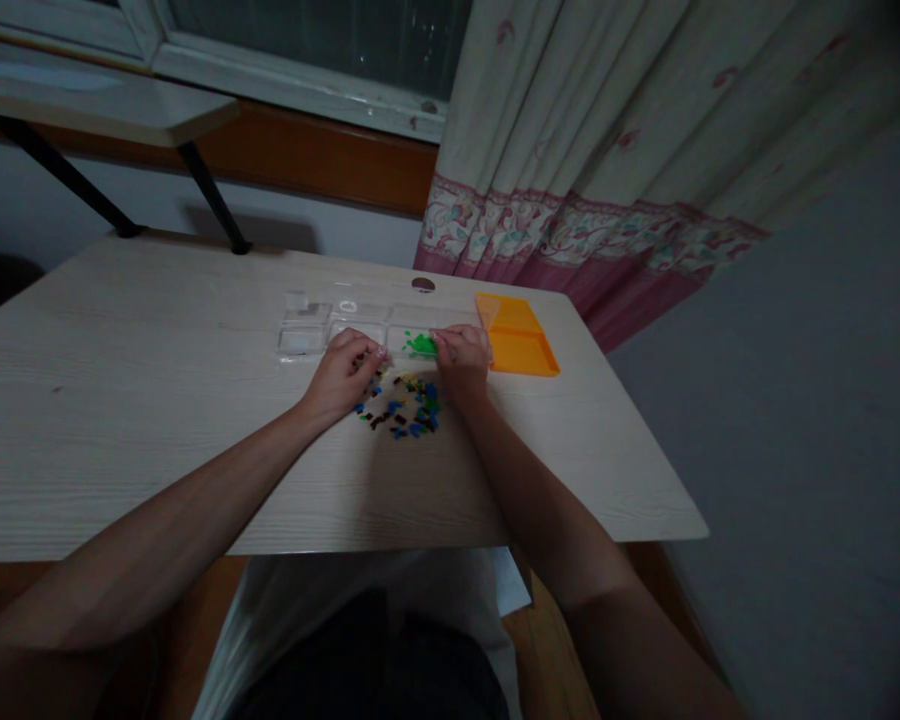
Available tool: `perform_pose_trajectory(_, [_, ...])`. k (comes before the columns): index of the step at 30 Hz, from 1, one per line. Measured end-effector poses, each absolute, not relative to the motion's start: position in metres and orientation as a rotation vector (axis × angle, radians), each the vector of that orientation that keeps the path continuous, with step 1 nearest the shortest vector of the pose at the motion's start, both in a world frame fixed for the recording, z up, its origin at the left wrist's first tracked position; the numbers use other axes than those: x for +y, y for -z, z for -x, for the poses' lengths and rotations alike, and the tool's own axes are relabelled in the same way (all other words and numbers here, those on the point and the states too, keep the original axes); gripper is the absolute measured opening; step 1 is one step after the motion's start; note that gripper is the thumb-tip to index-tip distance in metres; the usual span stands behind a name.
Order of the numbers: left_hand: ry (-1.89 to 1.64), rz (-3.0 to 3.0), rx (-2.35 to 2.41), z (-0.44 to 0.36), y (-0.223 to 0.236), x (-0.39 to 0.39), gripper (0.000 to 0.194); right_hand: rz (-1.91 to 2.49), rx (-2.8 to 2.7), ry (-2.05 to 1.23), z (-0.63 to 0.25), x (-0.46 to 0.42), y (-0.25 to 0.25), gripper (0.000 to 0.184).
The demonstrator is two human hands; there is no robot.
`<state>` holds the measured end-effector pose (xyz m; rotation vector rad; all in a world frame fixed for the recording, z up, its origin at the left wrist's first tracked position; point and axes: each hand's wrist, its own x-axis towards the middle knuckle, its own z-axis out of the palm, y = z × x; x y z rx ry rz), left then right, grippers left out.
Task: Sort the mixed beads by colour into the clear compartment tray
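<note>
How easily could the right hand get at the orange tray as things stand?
Yes, most likely: the right hand is at the right end of the clear divided tray, right beside the orange tray, and nothing visible blocks the way. Whether its fingers hold anything is hard to tell.

Your left hand (340,374), right hand (463,364) and forearms (251,475) are bare. You wear a dark garment (371,660) at the waist; pale cloth (311,590) shows beyond it.
</note>
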<state>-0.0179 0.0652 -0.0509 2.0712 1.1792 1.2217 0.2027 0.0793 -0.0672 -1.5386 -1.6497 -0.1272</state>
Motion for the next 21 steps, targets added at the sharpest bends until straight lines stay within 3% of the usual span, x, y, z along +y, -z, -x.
perform_pose_trajectory(10, [-1.037,-2.377,1.055,0.017,0.051,0.062,0.020,1.498,-1.648,0.145,-0.202,0.081,0.069,0.022])
perform_pose_trajectory(21, [-0.804,-2.664,0.929,0.017,0.054,0.057,0.029,1.487,-1.668,0.158,-0.199,0.079,0.067,0.022])
